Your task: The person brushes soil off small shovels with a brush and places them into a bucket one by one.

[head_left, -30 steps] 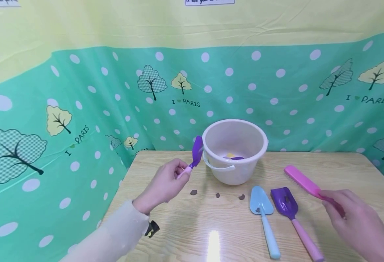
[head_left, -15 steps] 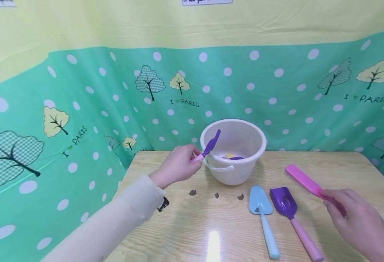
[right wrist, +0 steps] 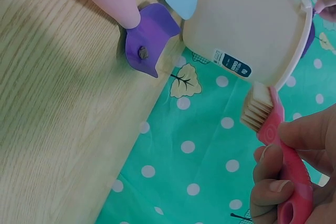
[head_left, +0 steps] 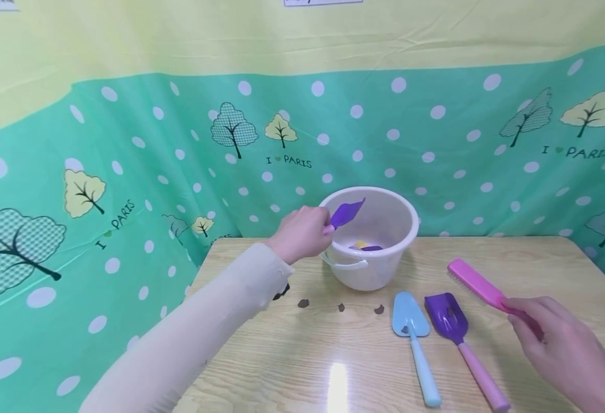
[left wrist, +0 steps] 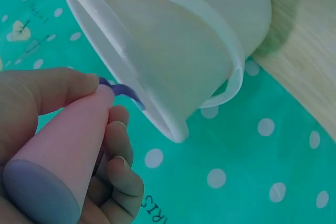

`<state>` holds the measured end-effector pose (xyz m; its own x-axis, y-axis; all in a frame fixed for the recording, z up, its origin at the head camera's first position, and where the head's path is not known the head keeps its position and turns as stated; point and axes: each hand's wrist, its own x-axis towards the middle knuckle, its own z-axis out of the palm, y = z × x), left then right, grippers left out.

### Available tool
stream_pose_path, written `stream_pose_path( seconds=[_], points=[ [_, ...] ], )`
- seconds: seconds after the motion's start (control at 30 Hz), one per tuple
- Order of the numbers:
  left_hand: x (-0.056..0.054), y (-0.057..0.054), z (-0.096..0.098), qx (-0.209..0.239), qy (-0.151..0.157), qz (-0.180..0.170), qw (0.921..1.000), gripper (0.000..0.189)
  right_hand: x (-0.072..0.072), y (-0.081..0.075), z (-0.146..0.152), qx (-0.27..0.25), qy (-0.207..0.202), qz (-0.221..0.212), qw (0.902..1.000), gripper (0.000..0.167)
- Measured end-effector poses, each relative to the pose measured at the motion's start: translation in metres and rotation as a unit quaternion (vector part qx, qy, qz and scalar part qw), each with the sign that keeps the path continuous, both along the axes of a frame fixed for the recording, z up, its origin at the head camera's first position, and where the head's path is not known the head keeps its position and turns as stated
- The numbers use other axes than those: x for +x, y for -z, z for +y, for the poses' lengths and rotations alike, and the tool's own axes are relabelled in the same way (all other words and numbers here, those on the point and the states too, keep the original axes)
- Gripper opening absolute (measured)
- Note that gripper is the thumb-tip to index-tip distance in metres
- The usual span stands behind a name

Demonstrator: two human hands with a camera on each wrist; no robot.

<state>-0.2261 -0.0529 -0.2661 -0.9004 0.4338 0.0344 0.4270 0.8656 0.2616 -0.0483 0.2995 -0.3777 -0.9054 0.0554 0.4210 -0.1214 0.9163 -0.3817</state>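
My left hand (head_left: 302, 230) grips the pink handle (left wrist: 68, 145) of a small purple shovel (head_left: 347, 213). Its blade is tilted over the left rim of a white bucket (head_left: 367, 269), inside the opening. Purple and yellow bits (head_left: 367, 246) lie at the bucket's bottom. In my right hand (head_left: 566, 338) is a pink brush (head_left: 478, 284), held by the handle above the table; its pale bristles (right wrist: 257, 107) show in the right wrist view. Near that hand lie a purple shovel with a pink handle (head_left: 448, 318) and a light blue trowel (head_left: 410, 315), each bearing a dark scrap.
Three dark scraps, one of them a leaf-like piece (head_left: 303, 303), lie in a row on the wooden table (head_left: 282, 355) before the bucket. The bucket's handle (head_left: 346, 264) hangs down at its front left. A green dotted cloth (head_left: 437, 143) hangs behind and to the left.
My left hand has moved right and up to the bucket, bringing the small shovel's blade from beside the rim to over the opening and turning it. The right hand and brush stay put.
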Motion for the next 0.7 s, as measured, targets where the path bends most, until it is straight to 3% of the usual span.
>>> stream_pose_path(
  seconds=[0.27,0.47,0.7],
  points=[
    [-0.021,0.004,0.03,-0.075,0.023,0.014,0.9968,0.007,0.003,0.002,0.004,0.004,-0.024,0.026,0.9994,0.033],
    [-0.03,0.008,0.048,-0.08,0.028,-0.005,0.9964,0.005,0.006,0.005,0.004,0.006,-0.019,0.011,0.9997,0.034],
    [-0.041,0.024,0.062,-0.107,0.03,-0.024,0.9935,0.013,0.005,0.004,0.002,0.006,-0.008,-0.006,0.9999,0.034]
  ],
)
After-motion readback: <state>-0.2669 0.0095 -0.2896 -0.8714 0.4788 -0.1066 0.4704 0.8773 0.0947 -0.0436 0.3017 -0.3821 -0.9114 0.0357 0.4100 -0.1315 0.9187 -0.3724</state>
